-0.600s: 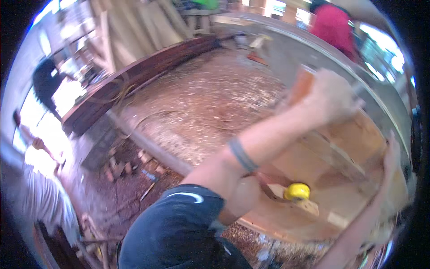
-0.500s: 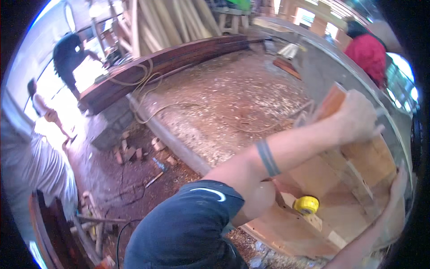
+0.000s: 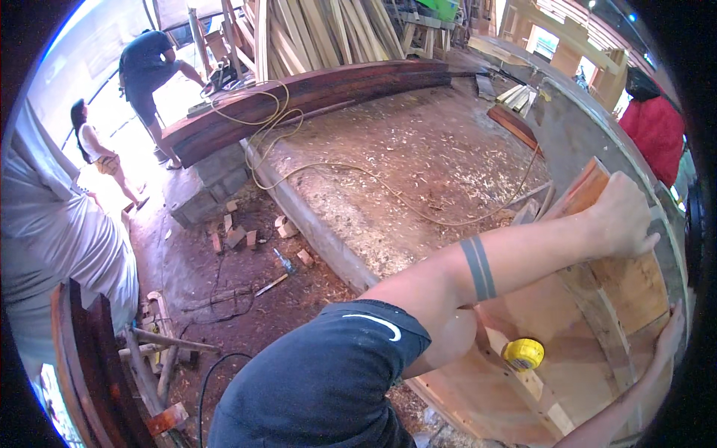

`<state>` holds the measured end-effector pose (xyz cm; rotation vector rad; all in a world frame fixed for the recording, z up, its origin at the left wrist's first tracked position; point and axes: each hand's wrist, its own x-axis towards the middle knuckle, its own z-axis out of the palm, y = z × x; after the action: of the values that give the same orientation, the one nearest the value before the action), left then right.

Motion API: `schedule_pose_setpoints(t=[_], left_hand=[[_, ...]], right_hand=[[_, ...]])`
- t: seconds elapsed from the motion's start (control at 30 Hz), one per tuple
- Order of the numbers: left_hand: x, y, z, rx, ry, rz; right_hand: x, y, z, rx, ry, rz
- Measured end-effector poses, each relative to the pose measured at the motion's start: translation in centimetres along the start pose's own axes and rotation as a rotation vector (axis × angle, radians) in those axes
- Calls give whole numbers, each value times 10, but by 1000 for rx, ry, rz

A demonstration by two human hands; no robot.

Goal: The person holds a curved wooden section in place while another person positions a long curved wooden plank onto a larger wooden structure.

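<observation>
My left hand [image 3: 624, 216] is closed at the end of an outstretched arm with two dark bands round it. It is up by the rim of a curved wooden structure with ribs and plywood panels [image 3: 515, 291]. What its fingers grip, if anything, is hidden. An orange-brown board [image 3: 582, 190] slants up just beside that hand. Lower on the right, my right hand [image 3: 670, 334] lies along the panel's outer edge, fingers stretched out. Between my arms a round yellow container [image 3: 524, 355] sits against a rib [image 3: 544, 396].
A yellowish hose [image 3: 388, 190] winds over the shaving-strewn ground. Long dark beams [image 3: 314, 93] run across the back, before stacked planks [image 3: 321, 33]. Broken bricks [image 3: 235, 237] and a blue-headed tool [image 3: 284, 261] lie left. Two people [image 3: 149, 71] are far left; a person in red [image 3: 651, 138] is far right.
My view has shifted, so the surroundings sit farther right and lower. My left hand stays closed near the rim, and my right hand remains on the panel edge. The yellow container stays against the rib.
</observation>
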<state>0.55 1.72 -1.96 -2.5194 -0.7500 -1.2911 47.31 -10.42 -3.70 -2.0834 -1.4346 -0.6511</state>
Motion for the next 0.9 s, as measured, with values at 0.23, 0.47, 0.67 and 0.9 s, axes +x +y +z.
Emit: schedule_pose_setpoints(t=[0.23, 0.47, 0.67, 0.9], left_hand=[[0, -1, 6, 6, 47, 13], [-1, 2, -3, 28, 19, -7], [-2, -2, -4, 15, -14, -15], [-1, 2, -14, -15, -78, -22]], right_hand=[[0, -15, -2, 141, -182, -2], [-10, -27, -7, -22, 16, -65], [-15, -35, 1, -117, 90, -171], [-10, -39, -4, 13, 96, 20]])
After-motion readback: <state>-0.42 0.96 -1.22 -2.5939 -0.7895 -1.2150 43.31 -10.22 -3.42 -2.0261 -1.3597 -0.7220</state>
